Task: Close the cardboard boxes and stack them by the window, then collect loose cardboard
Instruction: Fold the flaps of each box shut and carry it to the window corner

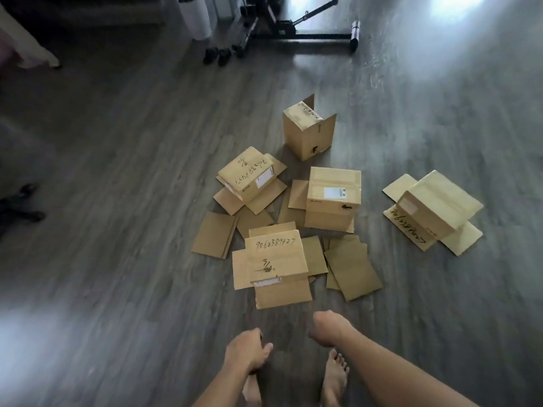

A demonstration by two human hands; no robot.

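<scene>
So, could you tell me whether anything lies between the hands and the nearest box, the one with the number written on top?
Nothing visible does. Only bare floor separates the left hand and right hand from the numbered box. Loose cardboard sheets lie beside it, not in front.

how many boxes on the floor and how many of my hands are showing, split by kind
cardboard boxes: 5, at
hands: 2, left hand, right hand
total: 7
Loose flat cardboard pieces overlap too much to count.
</scene>
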